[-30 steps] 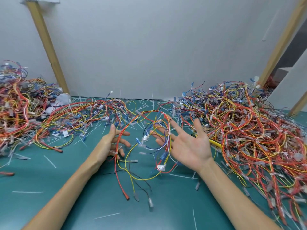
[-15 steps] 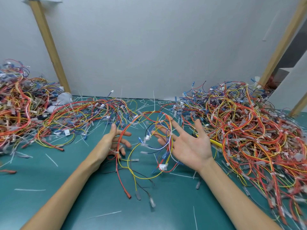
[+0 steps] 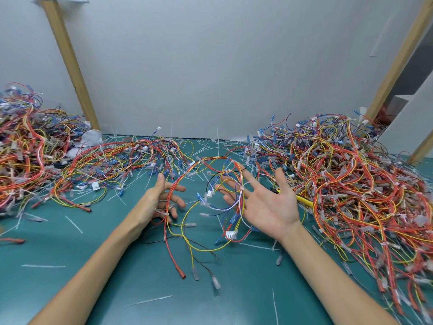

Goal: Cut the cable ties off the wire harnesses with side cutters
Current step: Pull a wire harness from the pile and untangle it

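A loose wire harness (image 3: 231, 234) of red, yellow, blue and black wires hangs between my hands above the green mat (image 3: 70, 273). My left hand (image 3: 161, 200) is open, with its red wires running across the fingers. My right hand (image 3: 267, 205) is palm up with fingers spread, and a loop of wires lies over them. A white cable tie (image 3: 241, 188) sits on the wires at my right fingers, and another tie (image 3: 166, 214) is by my left hand. The side cutters' yellow handle (image 3: 304, 201) lies on the mat behind my right hand.
A big heap of harnesses (image 3: 351, 184) fills the right side, another heap (image 3: 21, 148) is at far left and a flatter one (image 3: 112, 160) at mid-left. Cut white ties (image 3: 73, 224) litter the mat. Wooden posts (image 3: 70, 62) lean on the grey wall.
Almost nothing: both hands stay spread with the harness draped between them, and the view has shifted only slightly.
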